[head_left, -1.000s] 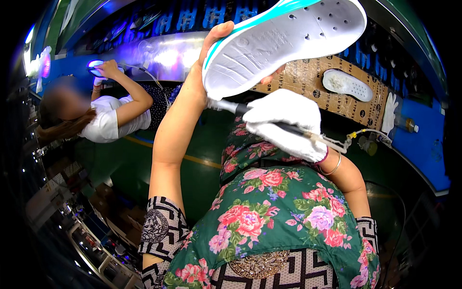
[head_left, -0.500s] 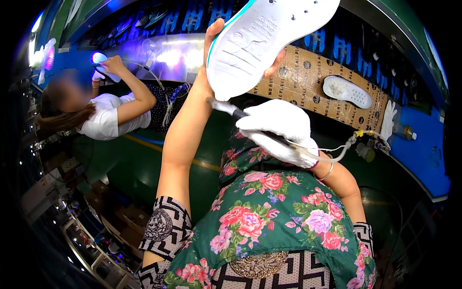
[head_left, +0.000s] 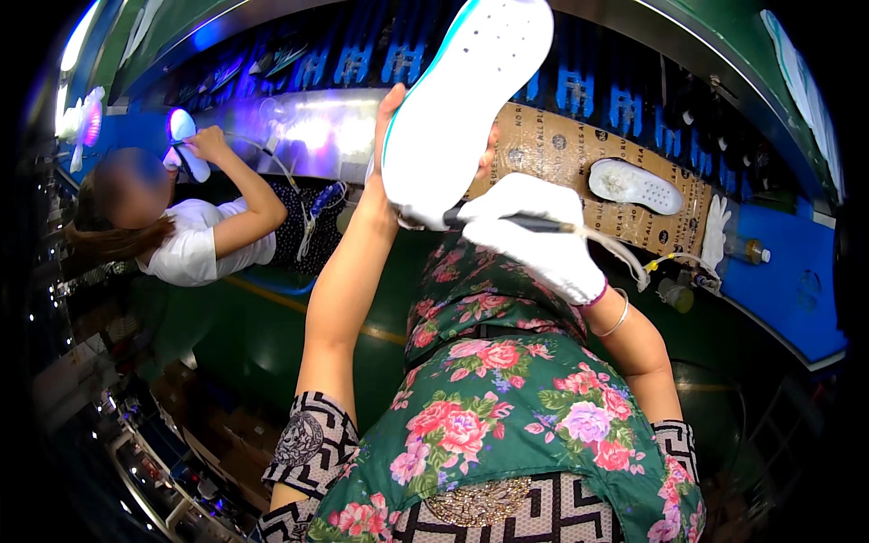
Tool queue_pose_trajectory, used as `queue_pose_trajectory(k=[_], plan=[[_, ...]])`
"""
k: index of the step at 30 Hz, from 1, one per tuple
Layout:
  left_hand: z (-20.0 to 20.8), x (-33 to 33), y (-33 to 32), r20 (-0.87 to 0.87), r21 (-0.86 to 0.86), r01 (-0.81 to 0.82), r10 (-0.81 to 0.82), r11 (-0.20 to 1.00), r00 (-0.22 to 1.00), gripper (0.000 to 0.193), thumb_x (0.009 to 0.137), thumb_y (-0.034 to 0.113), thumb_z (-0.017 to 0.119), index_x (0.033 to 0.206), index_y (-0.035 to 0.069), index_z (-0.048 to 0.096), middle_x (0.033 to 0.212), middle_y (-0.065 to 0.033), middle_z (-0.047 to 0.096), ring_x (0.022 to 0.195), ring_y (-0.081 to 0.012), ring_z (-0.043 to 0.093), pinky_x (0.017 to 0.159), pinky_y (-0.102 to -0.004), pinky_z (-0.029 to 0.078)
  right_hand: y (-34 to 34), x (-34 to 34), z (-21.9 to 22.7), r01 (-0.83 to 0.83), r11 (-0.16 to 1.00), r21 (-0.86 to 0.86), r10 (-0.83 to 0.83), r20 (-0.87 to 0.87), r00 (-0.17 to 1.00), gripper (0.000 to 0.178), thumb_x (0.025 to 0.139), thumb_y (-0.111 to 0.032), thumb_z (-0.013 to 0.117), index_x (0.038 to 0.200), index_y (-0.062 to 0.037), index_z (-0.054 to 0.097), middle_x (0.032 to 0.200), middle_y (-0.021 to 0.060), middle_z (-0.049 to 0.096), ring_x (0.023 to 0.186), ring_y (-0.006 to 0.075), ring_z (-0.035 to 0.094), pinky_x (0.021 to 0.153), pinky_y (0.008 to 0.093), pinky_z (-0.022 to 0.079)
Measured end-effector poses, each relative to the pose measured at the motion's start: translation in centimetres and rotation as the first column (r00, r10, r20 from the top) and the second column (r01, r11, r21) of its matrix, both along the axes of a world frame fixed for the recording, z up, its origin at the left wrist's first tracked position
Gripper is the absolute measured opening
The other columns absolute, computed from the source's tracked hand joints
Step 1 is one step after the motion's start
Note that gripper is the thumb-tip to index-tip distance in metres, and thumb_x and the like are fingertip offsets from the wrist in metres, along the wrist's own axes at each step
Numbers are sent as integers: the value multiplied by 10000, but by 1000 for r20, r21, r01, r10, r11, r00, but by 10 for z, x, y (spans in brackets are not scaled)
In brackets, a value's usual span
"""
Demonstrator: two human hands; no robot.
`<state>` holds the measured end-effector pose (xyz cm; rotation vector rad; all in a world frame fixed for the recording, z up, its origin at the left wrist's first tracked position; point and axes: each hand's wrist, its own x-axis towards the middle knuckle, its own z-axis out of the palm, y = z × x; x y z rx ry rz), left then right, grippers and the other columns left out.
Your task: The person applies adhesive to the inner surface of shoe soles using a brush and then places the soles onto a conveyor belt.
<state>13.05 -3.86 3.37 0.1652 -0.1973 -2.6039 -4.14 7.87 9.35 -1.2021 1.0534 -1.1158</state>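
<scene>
My dark-green floral cloth apron (head_left: pixel 516 398) fills the lower centre; a white-shirted co-worker (head_left: pixel 195 242) sits at left. The brown printed cardboard sheet (head_left: pixel 543 149), right of centre, is partly blocked by the long white teal-edged shoe sole (head_left: pixel 457 118) at upper centre. My bare left hand (head_left: pixel 381 131) grasps that by both edges, most fingers hidden behind it. My white-gloved right hand (head_left: pixel 534 231) is closed round a slim black-gripped tool (head_left: pixel 525 223); I can't tell whether its blurry tip touches the sole's lower end. Right: a white perforated insole (head_left: pixel 636 186), partly buried in pale scraps.
</scene>
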Motion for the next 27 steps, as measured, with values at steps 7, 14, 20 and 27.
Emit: queue_pose_trajectory(k=[7,14,20,27], plan=[[5,-13,44,151,80,-92,79,993,985,872,878,652,404,1404,-44,401,1126,-272,576,909,-339,621,788,-455,538,-43,-55,1,125,905,-406,-290,-378,879,173,827,-118,754,992,-67,746,829,48,684,715,99,624,623,235,499],[-8,-14,49,106,196,-156,137,968,985,882,857,624,458,1431,-38,359,1163,-295,519,979,-388,576,853,-506,524,-42,-49,0,-276,700,-659,-509,-731,455,230,739,-41,736,949,-134,730,843,82,687,745,235,666,657,314,519],[-27,1,50,40,131,-196,192,972,981,928,879,678,378,1434,-65,337,1246,-310,534,1032,-429,610,887,-528,517,-22,-27,-4,-174,779,-602,-158,-457,875,164,765,-112,731,921,-161,714,822,40,678,715,208,668,617,317,529],[-5,-17,44,211,46,-332,316,942,925,903,836,652,517,1462,27,336,1259,-273,515,1048,-425,577,859,-551,501,-23,-25,-7,-186,609,-771,-365,-481,797,349,747,-60,725,1072,-181,692,806,33,652,683,244,640,581,334,474]])
